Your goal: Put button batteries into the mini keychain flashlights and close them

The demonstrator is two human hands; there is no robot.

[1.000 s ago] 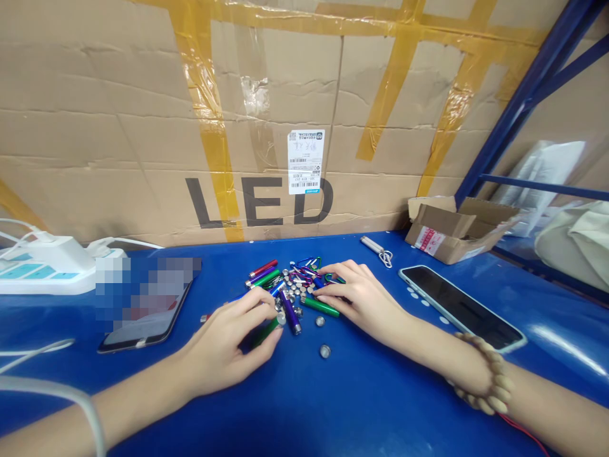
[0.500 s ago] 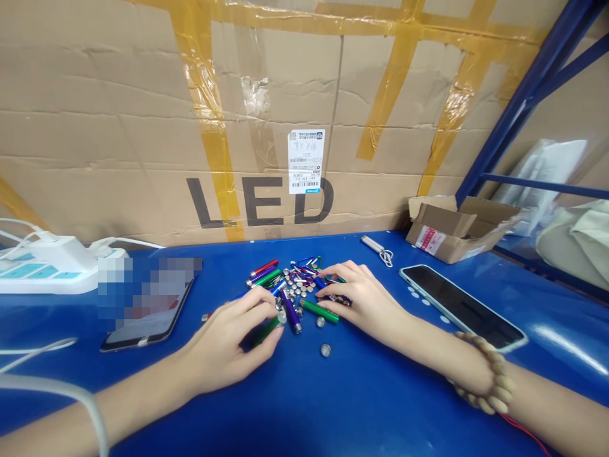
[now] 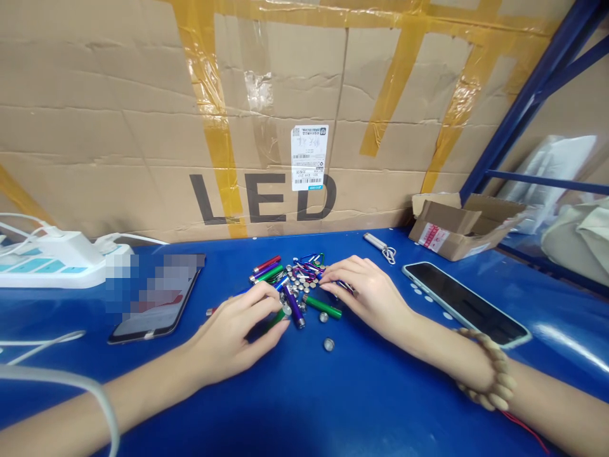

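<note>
From here I have the left hand (image 3: 240, 322) pinching a slim green cylinder (image 3: 275, 319) over the glossy blue bench (image 3: 356, 400); the right hand (image 3: 373, 289) curves beside round silvery discs (image 3: 298, 284). I cannot tell if it grips.

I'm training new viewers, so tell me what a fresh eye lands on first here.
Probably the big black letters LED on the taped cardboard behind the blue table. Next, the bright cluster of red, purple, blue and green tubes around the left hand and right hand. A phone lies farther left, a pale-edged phone farther right.
</note>
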